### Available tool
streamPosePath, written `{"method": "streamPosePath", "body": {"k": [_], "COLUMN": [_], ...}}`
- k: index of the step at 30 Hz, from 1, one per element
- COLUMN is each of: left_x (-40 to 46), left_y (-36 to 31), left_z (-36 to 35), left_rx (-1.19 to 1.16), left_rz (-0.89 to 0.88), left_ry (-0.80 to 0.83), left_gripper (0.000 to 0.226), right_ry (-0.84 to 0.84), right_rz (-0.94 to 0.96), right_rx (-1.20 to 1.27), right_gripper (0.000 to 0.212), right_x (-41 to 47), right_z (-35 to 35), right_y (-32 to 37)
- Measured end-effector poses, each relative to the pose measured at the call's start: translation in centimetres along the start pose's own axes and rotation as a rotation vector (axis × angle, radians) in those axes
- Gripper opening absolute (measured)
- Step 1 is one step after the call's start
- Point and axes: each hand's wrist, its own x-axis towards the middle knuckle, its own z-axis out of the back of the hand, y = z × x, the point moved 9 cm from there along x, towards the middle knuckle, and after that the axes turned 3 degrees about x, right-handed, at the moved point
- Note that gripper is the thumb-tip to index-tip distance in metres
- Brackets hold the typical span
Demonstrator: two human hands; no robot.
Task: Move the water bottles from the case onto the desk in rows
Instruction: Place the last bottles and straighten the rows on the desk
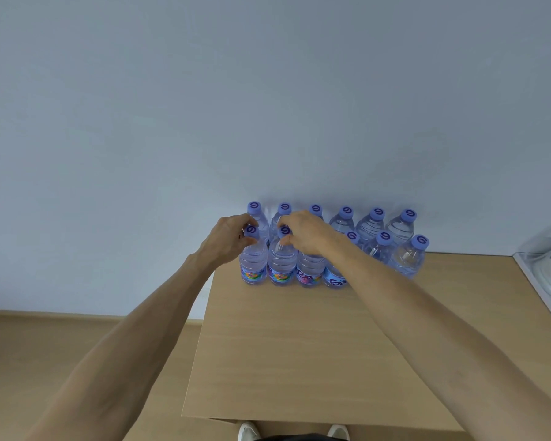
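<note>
left hand (228, 238) pinching bottle (253, 259), right hand (306, 232) – seemingly likewise

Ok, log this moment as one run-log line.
left hand: grips front-left bottle cap | right hand: pinches next bottle cap | bottles: two rows on desk

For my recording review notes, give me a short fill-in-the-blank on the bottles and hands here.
1. The bottles stand in ____ rows on the desk.
2. The left hand grips the front-left bottle by its ____.
3. The back row holds ____ bottles.
4. The right hand pinches the ____ front bottle from the left.

Missing: two; cap; six; second
</note>
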Motion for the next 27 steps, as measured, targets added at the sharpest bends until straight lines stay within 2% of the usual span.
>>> {"method": "streamPosePath", "body": {"k": [7,12,17,19,21,24,27], "left_x": [0.1,0.1,0.7,1.0,1.2,1.5,1.7], "left_y": [0.4,0.4,0.1,-0.8,-2.6,-6.4,-10.4], "left_z": [0.4,0.1,0.0,0.1,0.4,-0.1,-2.1], "left_rx": [0.039,0.016,0.017,0.059,0.064,0.026,0.119], "left_rz": [-0.020,-0.007,-0.002,-0.054,-0.128,-0.230,-0.320], "left_ry": [-0.009,0.000,0.102,0.142,0.118,0.086,0.109], "left_gripper": [0.022,0.025,0.028,0.039,0.048,0.043,0.042], "right_ry": [-0.030,-0.030,-0.011,-0.010,-0.042,-0.075,-0.041], "right_rz": [0.028,0.033,-0.017,-0.045,-0.060,-0.094,-0.130], "right_rx": [-0.036,0.013,0.142,0.251,0.285,0.224,0.162], "right_gripper": [0.016,0.029,0.044,0.052,0.046,0.030,0.032], "right_x": [0.3,0.3,0.0,-0.5,-1.2,-2.8,-4.7], "right_z": [-0.1,-0.4,0.0,0.8,2.1,3.8,4.2], "right_y": [0.5,0.3,-1.1,-2.0,-3.4,-6.6,-9.3]}}
